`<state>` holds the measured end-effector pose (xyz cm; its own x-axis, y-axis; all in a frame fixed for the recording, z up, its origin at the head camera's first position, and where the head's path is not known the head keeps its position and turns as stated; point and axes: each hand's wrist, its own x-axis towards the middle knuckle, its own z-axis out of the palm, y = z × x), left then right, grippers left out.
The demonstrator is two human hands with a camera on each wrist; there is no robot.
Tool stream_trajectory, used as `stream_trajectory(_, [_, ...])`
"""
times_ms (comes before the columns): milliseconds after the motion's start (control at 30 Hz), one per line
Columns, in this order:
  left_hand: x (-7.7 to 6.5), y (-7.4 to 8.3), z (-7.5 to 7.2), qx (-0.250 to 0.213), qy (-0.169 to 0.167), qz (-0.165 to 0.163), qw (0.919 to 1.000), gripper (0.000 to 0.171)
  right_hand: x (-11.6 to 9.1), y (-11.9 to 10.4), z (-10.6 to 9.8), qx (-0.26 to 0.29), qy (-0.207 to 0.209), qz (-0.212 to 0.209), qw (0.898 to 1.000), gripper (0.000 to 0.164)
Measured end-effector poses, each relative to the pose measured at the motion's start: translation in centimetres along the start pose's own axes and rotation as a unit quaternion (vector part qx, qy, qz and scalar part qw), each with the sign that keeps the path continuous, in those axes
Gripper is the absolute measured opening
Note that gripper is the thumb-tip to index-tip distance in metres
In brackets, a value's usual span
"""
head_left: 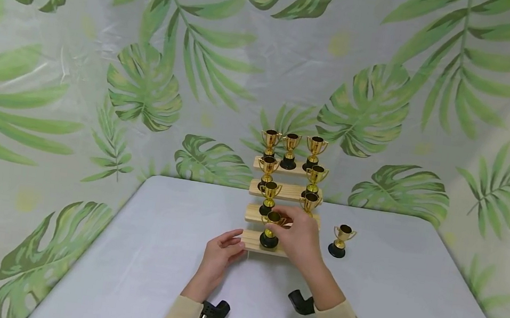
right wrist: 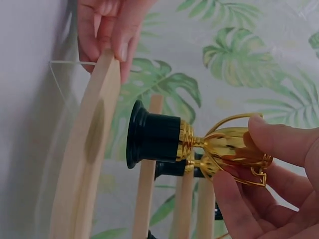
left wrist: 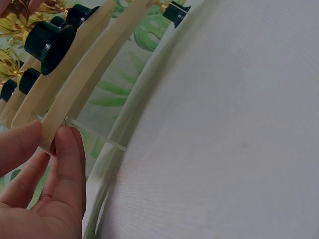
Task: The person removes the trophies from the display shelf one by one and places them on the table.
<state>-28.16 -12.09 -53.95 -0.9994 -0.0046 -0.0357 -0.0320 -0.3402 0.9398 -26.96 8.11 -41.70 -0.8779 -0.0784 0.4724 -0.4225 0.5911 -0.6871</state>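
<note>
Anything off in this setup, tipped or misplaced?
Lone trophy on the table, upright, right of the wooden stand: odd, since the other trophies sit on the stand, bar the held trophy in the right hand. Nothing visibly tipped.

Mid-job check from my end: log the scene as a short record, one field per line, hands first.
Left hand: left hand pinches the left end of the bottom step
Right hand: right hand holds a gold trophy by its cup
Held trophy: upright, black base just above the bottom step, not touching
Top step: three trophies
Second step: two trophies, left and right
Third step: two trophies seen, the right one partly hidden by the right hand
Table: one upright loose trophy, right of the steps
</note>
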Motion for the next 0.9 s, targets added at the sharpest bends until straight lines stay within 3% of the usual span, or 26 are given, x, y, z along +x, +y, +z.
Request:
stream_trajectory(467, [0.1,-0.1,0.1,-0.001,0.008,-0.005,1.0000,0.045,-0.6,-0.7,-2.5,-0.015,0.010,0.003,1.000,0.036])
stream_trajectory(900, [0.2,-0.2,0.0,0.013,0.016,-0.010,0.9997,0.045,-1.2,0.4,-4.7,-0.038,0.022,0.017,0.999,0.036])
